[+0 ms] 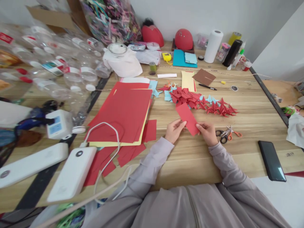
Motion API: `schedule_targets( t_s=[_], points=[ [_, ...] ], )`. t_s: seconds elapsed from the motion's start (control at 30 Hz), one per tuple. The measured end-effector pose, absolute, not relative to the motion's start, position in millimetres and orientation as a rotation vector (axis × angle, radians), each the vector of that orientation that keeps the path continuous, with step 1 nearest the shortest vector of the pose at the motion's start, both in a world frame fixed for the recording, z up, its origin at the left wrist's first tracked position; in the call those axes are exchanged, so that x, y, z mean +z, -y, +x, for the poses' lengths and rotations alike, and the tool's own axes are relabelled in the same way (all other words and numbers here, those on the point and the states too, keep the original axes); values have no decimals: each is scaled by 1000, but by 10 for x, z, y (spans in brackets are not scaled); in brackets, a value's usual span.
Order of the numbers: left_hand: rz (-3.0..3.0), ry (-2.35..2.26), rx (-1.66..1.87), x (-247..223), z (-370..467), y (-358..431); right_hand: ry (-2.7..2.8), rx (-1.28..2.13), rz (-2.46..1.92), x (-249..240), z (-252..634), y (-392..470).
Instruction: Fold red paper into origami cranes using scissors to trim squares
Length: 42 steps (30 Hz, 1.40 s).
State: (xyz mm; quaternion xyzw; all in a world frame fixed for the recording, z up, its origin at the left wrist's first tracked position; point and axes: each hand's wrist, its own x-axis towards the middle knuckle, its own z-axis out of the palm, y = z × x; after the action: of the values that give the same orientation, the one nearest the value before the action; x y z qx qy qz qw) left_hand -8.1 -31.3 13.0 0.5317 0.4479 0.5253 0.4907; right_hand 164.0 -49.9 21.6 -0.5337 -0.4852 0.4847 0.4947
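Note:
A small red paper rectangle point(186, 118) is held tilted over the table between both hands. My left hand point(175, 130) pinches its left edge, and my right hand point(208, 133) grips the lower right corner between thumb and fingers. Just beyond the paper lies a pile of folded red paper pieces point(185, 97), with pointed red paper shapes point(223, 107) and light blue ones point(210, 99) to its right. Two pairs of scissors point(228, 133) rest beside my right hand. Left of my hands sits a stack of red paper sheets point(123, 114), with cut red pieces point(129, 153) by its near edge.
White power banks point(73, 172) with a looping white cable point(116, 136) occupy the left front. Plastic bottles point(71, 74) crowd the far left. A phone point(272, 161) lies at the right edge. Brown paper point(204, 77), a tape measure point(167, 57) and a white roll point(213, 47) are farther back.

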Motion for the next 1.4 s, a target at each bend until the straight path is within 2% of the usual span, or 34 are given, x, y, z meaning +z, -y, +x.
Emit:
schedule_targets(
  t_s=[0.2,0.37,0.6,0.83,1.4],
  points=[
    [835,-1045,1238,160,-75,299,1370,1186,-1334,237,1576,574],
    [683,-1068,1307,153,-159,243,1286,1072,-1333,274,1666,528],
    [811,-1056,1239,93,-166,266,1350,1074,-1203,160,1656,523],
    [895,-1005,1032,120,-154,313,1676,878,-1039,219,1628,538],
    [877,-912,1175,109,-151,285,1612,897,-1053,193,1652,529]
  ],
)
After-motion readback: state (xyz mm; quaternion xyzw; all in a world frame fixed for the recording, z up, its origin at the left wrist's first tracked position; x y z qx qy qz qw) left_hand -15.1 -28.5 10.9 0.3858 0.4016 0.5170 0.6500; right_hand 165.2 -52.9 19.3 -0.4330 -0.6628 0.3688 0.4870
